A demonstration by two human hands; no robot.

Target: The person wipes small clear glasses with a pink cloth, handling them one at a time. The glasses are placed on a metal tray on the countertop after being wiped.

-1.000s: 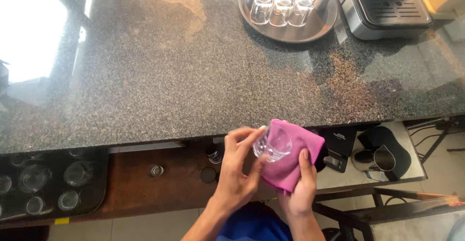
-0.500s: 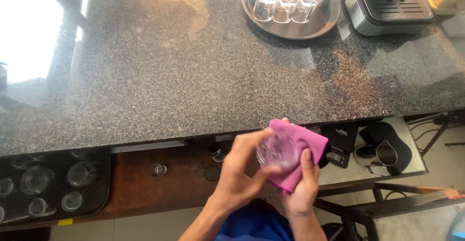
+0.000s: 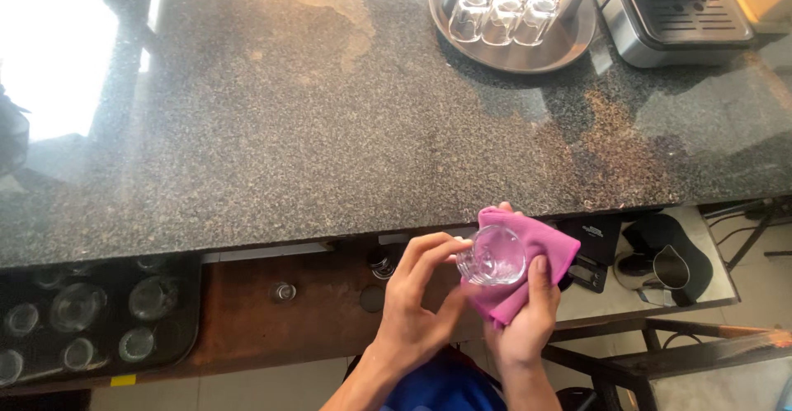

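Left hand (image 3: 417,308) is gripping the small clear glass (image 3: 492,256) by its rim, having turned it since a second ago so the mouth now faces up; right hand (image 3: 528,320) is cupping it in the pink cloth (image 3: 528,266), below the near counter edge. Wiping looks mid-way; farther right, a steel tray (image 3: 528,54) is holding more glasses (image 3: 503,16) on the granite counter (image 3: 330,130)

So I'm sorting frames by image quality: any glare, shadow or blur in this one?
Head view: strong window glare whitens the granite counter at upper left; the lower shelf lies in shadow; the clear glass against the pink cloth is sharp, with little motion blur on the hands.
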